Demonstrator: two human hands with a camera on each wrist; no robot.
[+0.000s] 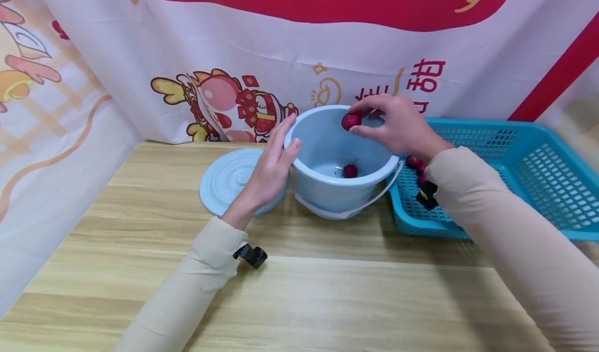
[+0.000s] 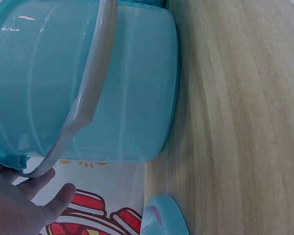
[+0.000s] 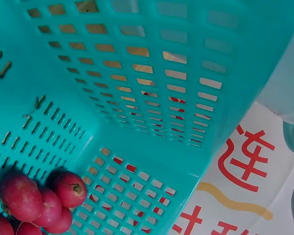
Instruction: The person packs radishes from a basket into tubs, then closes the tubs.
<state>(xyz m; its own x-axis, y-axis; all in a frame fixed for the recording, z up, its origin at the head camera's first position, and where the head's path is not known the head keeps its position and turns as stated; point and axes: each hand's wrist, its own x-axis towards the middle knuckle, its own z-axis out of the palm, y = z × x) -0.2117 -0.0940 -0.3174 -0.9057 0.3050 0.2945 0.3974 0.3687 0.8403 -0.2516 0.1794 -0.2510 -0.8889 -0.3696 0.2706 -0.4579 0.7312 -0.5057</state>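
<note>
My right hand (image 1: pixel 398 123) pinches a red radish (image 1: pixel 351 120) between thumb and fingers, over the far right part of the light blue bucket's (image 1: pixel 327 196) opening. Another radish (image 1: pixel 350 171) lies on the bucket's bottom. Against the bucket's left rim rests my left hand (image 1: pixel 271 170), its fingers straight. In the left wrist view that hand (image 2: pixel 19 200) touches the bucket near the end of its pale handle (image 2: pixel 88 83), which hangs down along the side. Several radishes (image 3: pixel 54 196) sit together in the teal basket (image 3: pixel 152 161).
A round light blue lid (image 1: pixel 220 180) lies on the wooden table (image 1: pixel 327 295), left of the bucket and partly behind my left hand. The basket (image 1: pixel 529 128) stands close to the bucket's right. A printed white and red cloth (image 1: pixel 262 35) hangs behind everything.
</note>
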